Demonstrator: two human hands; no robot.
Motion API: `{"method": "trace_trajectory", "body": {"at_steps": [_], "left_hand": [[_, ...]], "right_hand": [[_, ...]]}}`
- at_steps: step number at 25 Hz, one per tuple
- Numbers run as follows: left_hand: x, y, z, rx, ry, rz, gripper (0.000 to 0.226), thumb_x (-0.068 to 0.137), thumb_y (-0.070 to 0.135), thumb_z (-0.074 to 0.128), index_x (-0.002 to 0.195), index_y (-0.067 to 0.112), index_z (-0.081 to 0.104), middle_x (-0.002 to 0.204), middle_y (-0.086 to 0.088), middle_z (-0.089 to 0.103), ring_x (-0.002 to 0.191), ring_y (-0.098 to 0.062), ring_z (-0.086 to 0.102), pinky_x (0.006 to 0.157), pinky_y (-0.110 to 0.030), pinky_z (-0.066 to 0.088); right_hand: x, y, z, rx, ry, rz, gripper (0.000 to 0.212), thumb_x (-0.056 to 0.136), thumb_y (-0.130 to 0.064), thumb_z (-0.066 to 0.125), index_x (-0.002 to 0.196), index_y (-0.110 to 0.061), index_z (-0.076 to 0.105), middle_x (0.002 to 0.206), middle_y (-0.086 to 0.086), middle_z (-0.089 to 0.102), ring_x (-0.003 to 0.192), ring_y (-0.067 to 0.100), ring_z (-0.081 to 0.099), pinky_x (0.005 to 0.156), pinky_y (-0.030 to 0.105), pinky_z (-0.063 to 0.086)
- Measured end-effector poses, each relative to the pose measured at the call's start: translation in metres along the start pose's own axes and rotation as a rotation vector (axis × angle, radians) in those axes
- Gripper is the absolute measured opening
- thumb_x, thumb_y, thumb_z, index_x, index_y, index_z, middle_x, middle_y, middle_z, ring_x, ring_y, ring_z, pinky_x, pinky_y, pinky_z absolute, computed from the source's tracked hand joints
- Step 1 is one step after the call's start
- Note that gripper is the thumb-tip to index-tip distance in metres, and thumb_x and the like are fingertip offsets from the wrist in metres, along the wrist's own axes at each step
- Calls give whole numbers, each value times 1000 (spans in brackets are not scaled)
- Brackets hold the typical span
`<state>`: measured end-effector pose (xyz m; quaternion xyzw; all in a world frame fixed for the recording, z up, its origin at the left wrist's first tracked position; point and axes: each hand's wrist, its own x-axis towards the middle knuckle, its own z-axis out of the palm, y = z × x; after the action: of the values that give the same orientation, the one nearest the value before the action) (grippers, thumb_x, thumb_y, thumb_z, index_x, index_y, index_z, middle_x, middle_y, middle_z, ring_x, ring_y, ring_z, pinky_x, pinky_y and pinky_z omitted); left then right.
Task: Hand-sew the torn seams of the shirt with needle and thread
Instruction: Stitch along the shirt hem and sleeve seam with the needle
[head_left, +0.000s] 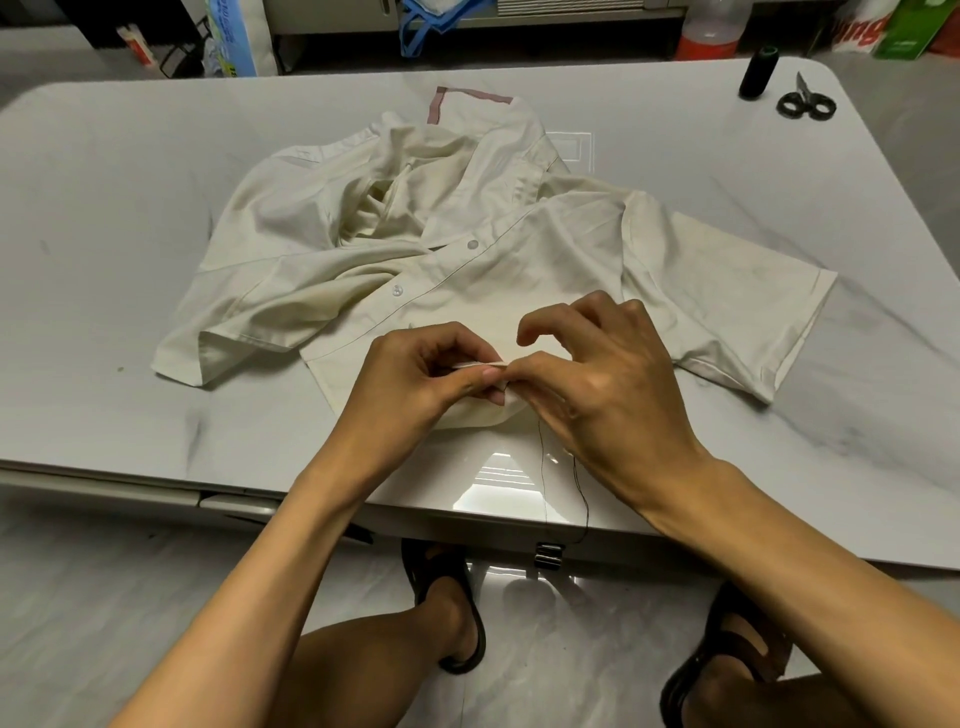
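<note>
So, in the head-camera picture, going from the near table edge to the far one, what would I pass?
Black thread hanging over the table edge → left hand and right hand pinching the hem of the shirt → its crumpled body → scissors → black spool in the far right corner.

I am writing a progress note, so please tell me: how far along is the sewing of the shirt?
Done: threading, apparently; black thread hangs below the hands. In hand: left hand and right hand pinch one folded edge of the shirt, mid-stitch it seems. Left: likely finishing this seam, then cutting the thread; scissors and spool sit untouched.
</note>
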<state>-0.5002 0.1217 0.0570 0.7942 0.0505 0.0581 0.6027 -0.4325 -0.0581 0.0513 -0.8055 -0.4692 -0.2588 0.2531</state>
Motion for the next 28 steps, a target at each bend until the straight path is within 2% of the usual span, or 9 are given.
{"method": "trace_trajectory", "body": {"at_steps": [3,6,8,10,16,20,23,25,28], "left_hand": [[1,1,1,-29,25,-31,3,88,2,70,86,4,71,76,-12,75,74,-27,75,78,-30,57],[5,-1,0,-43,94,-58,6,88,-1,70,84,4,71,74,-12,74,72,-26,75,78,-35,59],[5,-2,0,-48,115,-75,6,88,-1,70,84,4,70,74,-13,74,72,-26,75,81,-38,59],[6,-3,1,-57,120,-90,8,88,-1,69,84,5,70,73,-13,74,72,-26,75,80,-36,59],[6,-4,2,-48,116,-99,8,88,-1,69,84,5,70,73,-13,74,73,-27,75,80,-34,59],[9,-6,0,-67,139,-113,5,89,0,68,87,4,70,75,-17,74,74,-28,75,80,-33,60],[10,-8,2,-71,170,-115,3,90,2,69,89,3,71,76,-16,74,74,-27,74,78,-30,60],[10,-8,6,-63,193,-115,3,90,3,69,90,3,72,75,-16,73,72,-27,74,75,-28,60],[9,-9,11,-50,221,-129,4,92,7,68,91,3,71,72,-18,72,68,-28,72,71,-27,59]], "right_hand": [[4,-5,-3,258,17,171,3,84,-23,74,82,-21,76,102,-7,69,92,17,51,81,33,36],[14,-7,-15,710,91,537,6,86,-14,71,82,-19,70,100,-10,72,103,8,62,93,31,45],[20,-5,-22,965,165,736,5,92,-8,64,88,-12,64,93,-2,76,97,11,69,90,29,51],[22,-2,-25,1072,208,836,4,94,-5,60,91,-8,60,84,2,76,86,15,72,84,24,53],[23,-5,-22,1067,165,853,16,92,-5,63,104,-12,71,77,1,75,81,6,70,80,12,47],[29,-8,-29,1111,205,782,11,90,-1,64,90,-7,72,80,2,76,84,12,72,80,18,51],[33,-15,-41,1122,185,682,16,93,-2,60,88,-14,70,90,4,76,93,17,72,88,30,55],[33,-21,-52,1133,163,641,17,95,0,56,87,-11,66,83,6,74,85,20,72,86,34,57],[31,-28,-80,1096,126,616,14,96,1,54,89,-6,64,71,3,68,71,18,68,78,32,57]]}}
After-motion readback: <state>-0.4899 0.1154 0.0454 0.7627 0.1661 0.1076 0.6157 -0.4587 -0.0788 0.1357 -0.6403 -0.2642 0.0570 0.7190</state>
